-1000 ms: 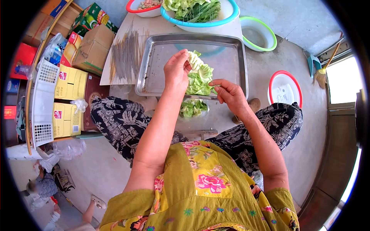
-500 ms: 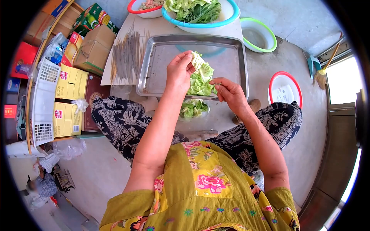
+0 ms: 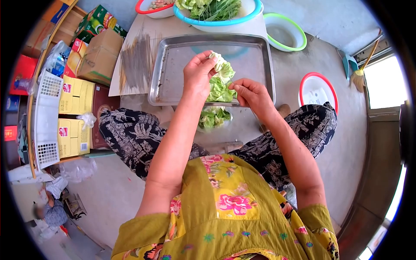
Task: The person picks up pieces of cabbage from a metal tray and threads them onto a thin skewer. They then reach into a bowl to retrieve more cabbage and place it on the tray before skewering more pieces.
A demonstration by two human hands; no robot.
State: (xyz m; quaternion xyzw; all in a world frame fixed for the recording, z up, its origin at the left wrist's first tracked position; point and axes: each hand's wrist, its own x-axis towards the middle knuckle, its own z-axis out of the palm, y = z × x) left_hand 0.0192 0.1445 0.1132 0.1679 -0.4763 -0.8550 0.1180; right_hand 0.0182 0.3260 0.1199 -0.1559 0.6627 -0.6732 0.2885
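Note:
My left hand [image 3: 199, 73] is closed in a pinch on a pale green lettuce leaf [image 3: 223, 68], held up over the metal tray [image 3: 177, 54]. Just to its right, my right hand [image 3: 252, 96] grips a thin skewer [image 3: 256, 115] between thumb and fingers. The skewer's front end is right at the leaf's edge, and its other end runs down below my palm. More lettuce [image 3: 220, 92] shows under my hands, over the near side of the tray. Left of the tray lies a spread of many thin skewers [image 3: 138, 60] on the board.
At the back stands a blue-rimmed basin [image 3: 255, 13] of greens, beside a red-rimmed bowl [image 3: 141, 9]. Lettuce [image 3: 213, 118] sits below the tray's near edge. Green-rimmed [image 3: 303, 41] and red-rimmed [image 3: 333, 93] basins stand right. Cartons [image 3: 102, 56] line the left. Another person [image 3: 54, 212] is at lower left.
The view has shifted slightly, moving the scene a little left and up. My right hand has brought the skewer closer to the leaf, which my left hand still pinches.

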